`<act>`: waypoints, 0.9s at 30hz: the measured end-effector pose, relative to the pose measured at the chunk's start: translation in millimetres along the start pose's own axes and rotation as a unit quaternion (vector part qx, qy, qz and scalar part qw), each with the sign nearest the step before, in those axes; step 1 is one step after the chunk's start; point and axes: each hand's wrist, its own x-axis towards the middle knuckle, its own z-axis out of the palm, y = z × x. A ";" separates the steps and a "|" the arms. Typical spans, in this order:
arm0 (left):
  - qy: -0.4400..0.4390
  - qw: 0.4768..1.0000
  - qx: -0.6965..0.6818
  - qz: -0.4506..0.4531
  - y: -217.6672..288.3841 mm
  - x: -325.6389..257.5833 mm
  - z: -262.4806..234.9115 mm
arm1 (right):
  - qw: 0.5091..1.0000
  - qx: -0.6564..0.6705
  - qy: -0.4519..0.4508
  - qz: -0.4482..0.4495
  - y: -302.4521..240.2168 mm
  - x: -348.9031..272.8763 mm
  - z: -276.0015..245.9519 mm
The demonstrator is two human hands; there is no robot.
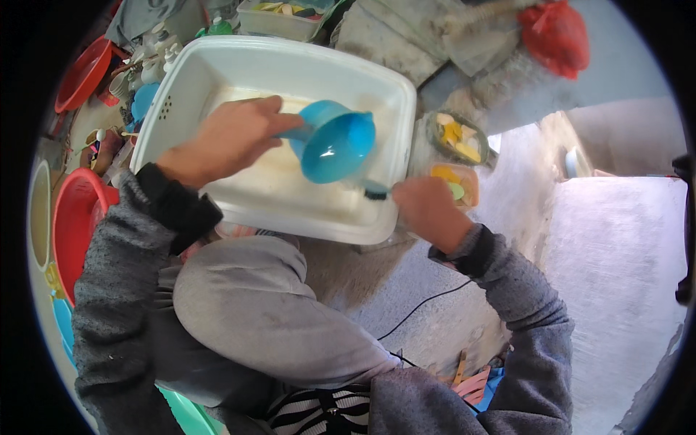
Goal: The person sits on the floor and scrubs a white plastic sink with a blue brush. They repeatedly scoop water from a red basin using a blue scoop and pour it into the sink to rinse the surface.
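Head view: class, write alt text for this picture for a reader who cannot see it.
Seen from above, a person's left hand holds a blue plastic cup by its handle over a white rectangular tub, while the right hand holds a dark-bristled brush at the cup's lower edge. Red basins sit to the left, and small dishes of coloured pieces to the right.

Rough grey concrete all around me, daylight falling in from the right.

I'm low over a bare concrete floor [616, 239], pale and sunlit on my right, shaded nearer my knees. A black cable [424, 308] trails across it. Red basins [80, 217] sit stacked on my left among cluttered small containers. Ahead lie grey concrete slabs [406, 36] with a red plastic bag [558, 32] on them, and a clear tub [279, 18] of oddments.
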 end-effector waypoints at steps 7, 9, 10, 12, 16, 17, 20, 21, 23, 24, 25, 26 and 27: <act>-0.006 0.991 -0.001 -0.136 -34.6 -51.8 -30.3 | 0.973 0.180 -0.146 0.014 -43.6 82.4 43.7; -0.016 0.983 0.031 -0.179 -45.0 -68.4 -36.4 | 0.954 0.259 -0.145 0.045 -58.2 105.9 52.0; -0.023 0.977 0.045 -0.207 -49.8 -77.1 -38.8 | 0.955 0.253 -0.153 0.030 -62.2 110.1 54.0; -0.019 0.973 0.055 -0.224 -58.8 -93.9 -44.1 | 0.957 0.248 -0.153 -0.004 -62.5 108.0 53.9; -0.010 0.956 0.109 -0.273 -72.8 -128.2 -54.7 | 0.961 0.033 -0.275 0.007 -39.9 86.9 45.2; -0.004 0.953 0.126 -0.277 -75.6 -135.4 -56.6 | 0.954 -0.010 -0.299 0.008 -35.5 86.6 43.8; 0.020 0.946 0.148 -0.287 -83.4 -151.7 -61.7 | 0.962 0.053 -0.264 -0.048 -44.2 110.8 47.5; 0.023 0.942 0.145 -0.301 -84.9 -156.7 -64.0 | 0.961 0.113 -0.241 -0.072 -53.1 124.6 49.6; 0.034 0.936 0.137 -0.322 -87.9 -166.0 -69.2 | 0.959 0.173 -0.221 -0.045 -84.3 156.6 57.2; 0.044 0.935 0.130 -0.328 -89.3 -170.6 -72.0 | 0.948 0.251 -0.193 -0.029 -94.3 166.8 58.6; 0.061 0.937 0.112 -0.325 -91.3 -174.3 -74.4 | 0.931 0.323 -0.170 -0.012 -100.9 175.7 60.0; 0.081 0.933 0.138 -0.321 -93.8 -177.7 -76.8 | 0.908 0.392 -0.148 0.004 -105.2 182.3 61.2; 0.109 0.932 0.153 -0.309 -96.3 -180.9 -79.0 | 0.897 0.414 -0.154 0.000 -106.9 187.0 62.3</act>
